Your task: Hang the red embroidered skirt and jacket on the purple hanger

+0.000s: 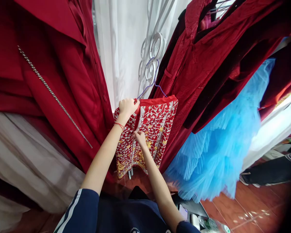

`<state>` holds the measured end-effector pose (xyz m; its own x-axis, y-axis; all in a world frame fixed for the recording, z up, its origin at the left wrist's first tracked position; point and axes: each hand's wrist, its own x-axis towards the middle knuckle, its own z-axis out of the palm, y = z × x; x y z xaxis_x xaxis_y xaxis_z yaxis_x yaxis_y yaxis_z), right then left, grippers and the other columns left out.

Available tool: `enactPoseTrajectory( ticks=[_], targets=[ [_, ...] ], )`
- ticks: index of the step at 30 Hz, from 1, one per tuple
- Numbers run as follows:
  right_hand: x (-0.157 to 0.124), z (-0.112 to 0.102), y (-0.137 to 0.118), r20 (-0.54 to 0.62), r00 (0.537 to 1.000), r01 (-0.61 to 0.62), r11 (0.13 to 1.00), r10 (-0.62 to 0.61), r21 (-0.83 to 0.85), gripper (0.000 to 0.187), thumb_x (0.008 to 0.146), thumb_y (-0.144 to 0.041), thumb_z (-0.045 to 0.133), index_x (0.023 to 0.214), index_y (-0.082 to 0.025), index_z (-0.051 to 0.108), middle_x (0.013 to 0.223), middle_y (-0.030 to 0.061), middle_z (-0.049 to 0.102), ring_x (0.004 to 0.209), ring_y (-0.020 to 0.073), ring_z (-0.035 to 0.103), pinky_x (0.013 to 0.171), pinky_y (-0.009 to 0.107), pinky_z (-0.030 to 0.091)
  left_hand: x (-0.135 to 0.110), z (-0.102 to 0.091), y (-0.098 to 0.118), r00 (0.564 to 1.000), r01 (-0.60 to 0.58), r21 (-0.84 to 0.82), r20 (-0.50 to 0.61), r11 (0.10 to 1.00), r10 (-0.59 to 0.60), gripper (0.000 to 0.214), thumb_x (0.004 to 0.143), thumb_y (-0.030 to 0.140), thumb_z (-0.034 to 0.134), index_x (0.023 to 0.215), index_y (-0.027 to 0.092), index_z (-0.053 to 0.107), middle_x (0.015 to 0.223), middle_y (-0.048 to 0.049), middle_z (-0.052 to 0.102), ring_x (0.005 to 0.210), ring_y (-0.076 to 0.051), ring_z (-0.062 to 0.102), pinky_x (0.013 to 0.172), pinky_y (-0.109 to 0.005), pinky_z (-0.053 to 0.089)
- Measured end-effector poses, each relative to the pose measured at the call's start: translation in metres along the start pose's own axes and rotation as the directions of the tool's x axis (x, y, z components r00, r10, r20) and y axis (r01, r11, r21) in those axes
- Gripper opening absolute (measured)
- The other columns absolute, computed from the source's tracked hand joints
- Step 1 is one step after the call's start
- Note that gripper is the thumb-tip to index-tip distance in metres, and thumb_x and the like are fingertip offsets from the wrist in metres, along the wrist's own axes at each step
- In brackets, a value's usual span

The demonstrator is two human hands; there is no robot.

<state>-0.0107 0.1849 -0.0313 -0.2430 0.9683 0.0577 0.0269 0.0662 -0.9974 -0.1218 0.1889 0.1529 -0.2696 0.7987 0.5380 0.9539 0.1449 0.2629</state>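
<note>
A red skirt (pixel 155 129) with silver and gold embroidery hangs in front of me from a purple wire hanger (pixel 156 83). My left hand (pixel 128 108) is closed around its red waistband at the upper left. Lower down, my right hand (pixel 139 138) pinches at the skirt's front, close to a lengthwise seam or opening. Its fingertips are partly hidden, so what exactly lies between them is hard to see. The hanger's hook rests by a white scrolled metal frame (pixel 157 45).
Dark red gowns (pixel 63 64) hang at the left, one with a beaded trim. More red garments (pixel 208 71) and a blue ruffled tulle dress (pixel 215 155) hang at the right. A phone (pixel 183 212) and a plastic bottle (pixel 212 223) lie low beside me. Another person's leg (pixel 269 171) shows at far right.
</note>
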Motion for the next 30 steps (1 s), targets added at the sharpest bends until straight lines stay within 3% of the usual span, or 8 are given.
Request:
enactPoseTrajectory(
  ticks=[6, 15, 22, 26, 30],
  targets=[
    [-0.01, -0.006, -0.013, 0.012, 0.999, 0.031, 0.999, -0.031, 0.033, 0.014, 0.073, -0.029, 0.056, 0.063, -0.02, 0.055, 0.056, 0.0017, 0.064, 0.048, 0.0135, 0.056, 0.053, 0.027, 0.045, -0.004, -0.005, 0.002, 1.0, 0.001, 0.035, -0.009, 0.999, -0.001, 0.062, 0.096, 0.05, 0.028, 0.096, 0.01, 0.076, 0.091, -0.0197, 0.073, 0.087, -0.031, 0.068, 0.072, -0.036, 0.044],
    [-0.013, 0.003, -0.022, -0.033, 0.993, 0.118, 0.993, -0.117, 0.01, 0.015, 0.073, -0.032, 0.054, 0.064, -0.021, 0.053, 0.059, 0.0007, 0.063, 0.054, 0.0148, 0.058, 0.059, 0.027, 0.046, -0.004, -0.004, 0.002, 1.0, -0.015, 0.037, -0.007, 0.999, 0.015, 0.061, 0.097, 0.048, 0.028, 0.095, 0.011, 0.075, 0.089, -0.0179, 0.073, 0.086, -0.03, 0.068, 0.072, -0.035, 0.043],
    [-0.018, -0.003, -0.015, -0.033, 0.991, 0.128, 0.99, -0.131, -0.06, 0.013, 0.074, -0.031, 0.052, 0.065, -0.022, 0.052, 0.056, -0.0008, 0.06, 0.053, 0.0144, 0.055, 0.058, 0.027, 0.045, -0.005, -0.001, -0.002, 1.0, -0.001, 0.0, 0.015, 1.0, 0.001, 0.059, 0.097, 0.048, 0.028, 0.094, 0.012, 0.074, 0.089, -0.0178, 0.072, 0.089, -0.029, 0.067, 0.076, -0.035, 0.043],
    [-0.024, -0.016, -0.011, 0.033, 0.992, 0.122, 0.981, -0.118, -0.15, 0.012, 0.072, -0.03, 0.053, 0.064, -0.022, 0.051, 0.056, -0.0014, 0.061, 0.053, 0.014, 0.054, 0.056, 0.026, 0.043, -0.005, 0.0, -0.007, 0.988, 0.026, -0.074, -0.147, 0.997, -0.037, 0.046, 0.093, 0.05, 0.04, 0.094, 0.016, 0.071, 0.102, -0.0154, 0.07, 0.106, -0.029, 0.059, 0.093, -0.039, 0.039],
    [-0.023, -0.023, -0.012, 0.122, 0.988, 0.112, 0.983, -0.094, -0.144, 0.011, 0.071, -0.03, 0.053, 0.064, -0.022, 0.052, 0.055, -0.0013, 0.06, 0.05, 0.0139, 0.054, 0.055, 0.026, 0.043, -0.02, -0.005, -0.018, 0.901, 0.029, -0.236, -0.414, 0.971, -0.128, 0.045, 0.088, 0.051, 0.054, 0.117, 0.017, 0.06, 0.127, -0.015, 0.059, 0.126, -0.029, 0.048, 0.107, -0.044, 0.031]
  ],
)
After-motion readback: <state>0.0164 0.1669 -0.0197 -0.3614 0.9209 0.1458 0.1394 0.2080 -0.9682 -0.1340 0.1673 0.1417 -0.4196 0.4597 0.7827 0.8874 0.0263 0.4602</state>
